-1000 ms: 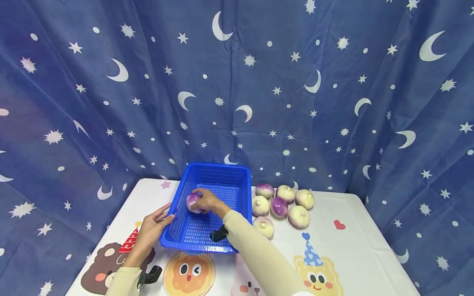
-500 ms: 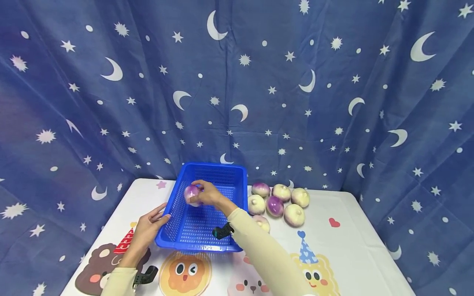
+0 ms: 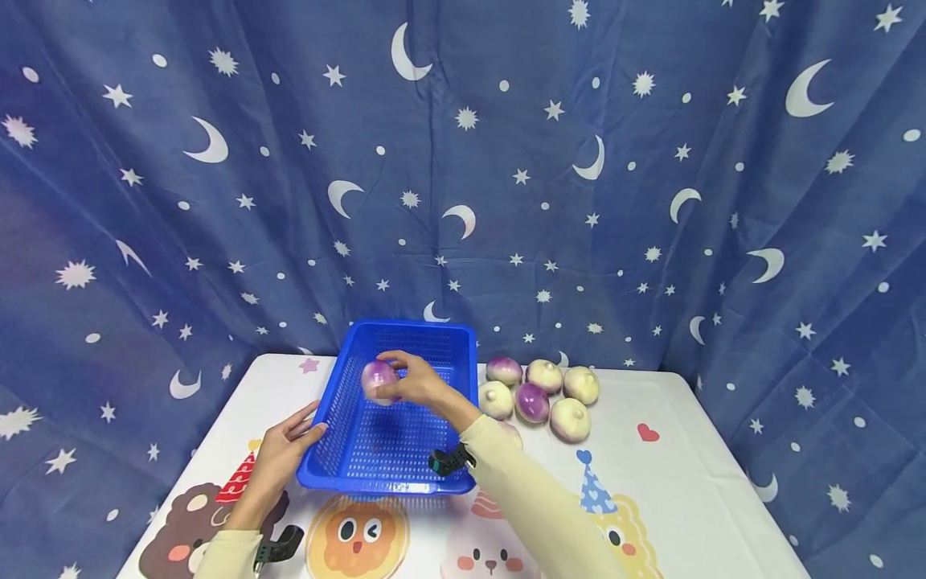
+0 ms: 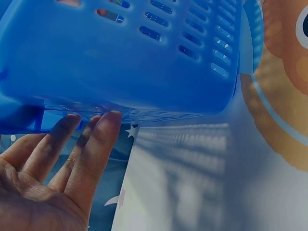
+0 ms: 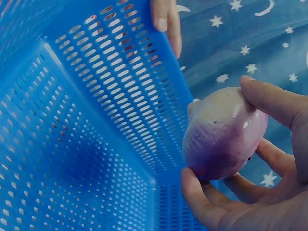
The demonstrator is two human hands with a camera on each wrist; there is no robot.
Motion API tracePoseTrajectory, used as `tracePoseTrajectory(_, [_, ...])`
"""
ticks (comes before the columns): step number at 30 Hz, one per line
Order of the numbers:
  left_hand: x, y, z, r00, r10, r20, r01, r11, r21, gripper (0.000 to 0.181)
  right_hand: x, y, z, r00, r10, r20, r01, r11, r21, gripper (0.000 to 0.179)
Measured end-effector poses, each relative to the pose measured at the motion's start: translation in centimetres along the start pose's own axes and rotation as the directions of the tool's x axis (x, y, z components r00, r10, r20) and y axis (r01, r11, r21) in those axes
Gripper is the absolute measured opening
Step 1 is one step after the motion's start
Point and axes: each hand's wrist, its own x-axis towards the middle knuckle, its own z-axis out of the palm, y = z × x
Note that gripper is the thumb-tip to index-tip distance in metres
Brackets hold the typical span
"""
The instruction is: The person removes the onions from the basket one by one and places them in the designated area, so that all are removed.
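Note:
My right hand (image 3: 419, 384) holds a purple-and-white onion (image 3: 379, 381) above the floor of a blue perforated plastic basket (image 3: 391, 484). In the right wrist view, the thumb lies on top of the onion (image 5: 224, 134) and the fingers curl beneath it. Its pale tip faces the basket's slotted side wall (image 5: 115, 62). At the basket's left side, my left hand (image 3: 284, 446) touches the rim from outside. The left wrist view has its fingers (image 4: 96, 154) fairly straight, with their tips against the blue wall (image 4: 120, 72).
Several more onions (image 3: 532, 403), some purple and some whitish, lie in a group right of the basket. The right forearm partly covers one. A white cartoon-printed cloth (image 3: 673, 474) covers the table. Behind it hangs a blue moon-and-star curtain (image 3: 492, 305).
My right hand has lifted the onion from low in the basket to higher up. The left hand stays at the basket's left rim. The whole head view has shifted slightly.

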Motion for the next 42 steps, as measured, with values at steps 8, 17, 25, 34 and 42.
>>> tracePoseTrajectory(8, [0.2, -0.1, 0.2, 1.000, -0.011, 0.004, 0.011, 1.000, -0.004, 0.060, -2.0, -0.8, -1.4, 0.997, -0.068, -0.025, 0.068, 0.998, -0.004, 0.059])
tracePoseTrajectory(17, [0.0, -0.3, 0.1, 1.000, -0.022, 0.004, 0.022, 1.000, -0.008, 0.061, -4.3, -1.3, -1.9, 0.994, -0.109, -0.004, 0.109, 0.994, 0.017, 0.061])
tracePoseTrajectory(25, [0.0, -0.3, -0.3, 1.000, -0.019, -0.003, 0.019, 1.000, -0.017, 0.060, -6.4, -2.5, -2.3, 0.987, -0.162, -0.024, 0.163, 0.986, 0.039, 0.064])
tracePoseTrajectory(34, [0.2, -0.4, -0.1, 1.000, -0.030, -0.009, 0.030, 1.000, -0.006, 0.061, -9.2, -3.7, -3.2, 0.975, -0.219, -0.043, 0.221, 0.975, 0.041, 0.069])
tracePoseTrajectory(42, [0.2, -0.2, -0.3, 1.000, -0.023, -0.004, 0.023, 1.000, -0.012, 0.061, -11.5, -3.3, -4.7, 0.974, -0.211, -0.083, 0.218, 0.972, 0.086, 0.068])
